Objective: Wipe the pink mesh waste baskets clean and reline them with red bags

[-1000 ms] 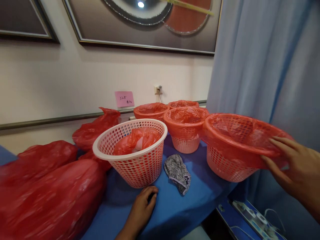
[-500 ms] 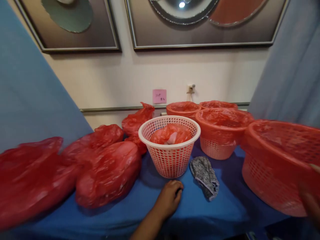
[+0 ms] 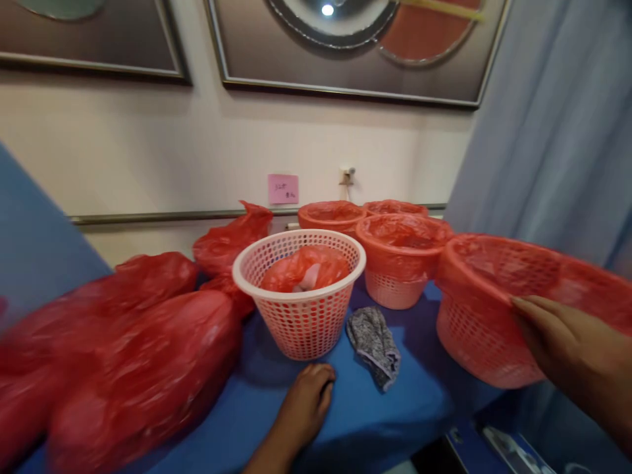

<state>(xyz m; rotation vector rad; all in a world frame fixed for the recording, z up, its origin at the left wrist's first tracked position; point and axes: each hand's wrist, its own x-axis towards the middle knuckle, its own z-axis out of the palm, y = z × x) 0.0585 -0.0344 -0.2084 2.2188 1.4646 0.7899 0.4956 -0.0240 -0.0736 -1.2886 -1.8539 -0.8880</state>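
My right hand point(image 3: 567, 345) grips the near rim of a pink perforated basket lined with a red plastic bag point(image 3: 494, 296) at the right end of the blue table point(image 3: 345, 421). Fingers curl over the bag's edge. My left hand point(image 3: 306, 401) rests on the blue tabletop with its fingers curled under, just in front of a white-pink basket point(image 3: 301, 316) that has a loose red bag point(image 3: 306, 266) crumpled inside. A grey patterned cloth point(image 3: 375, 342) lies on the table between the two baskets.
Three more red-lined baskets point(image 3: 399, 257) stand behind, by the wall. Stuffed red plastic bags point(image 3: 143, 368) fill the left of the table. A pink note point(image 3: 283, 189) and a socket are on the wall; a blue-grey curtain point(image 3: 553, 131) hangs right.
The view swung left and then back toward the right. My right hand has come back into sight on the lined basket's rim. The left hand has stayed on the table.
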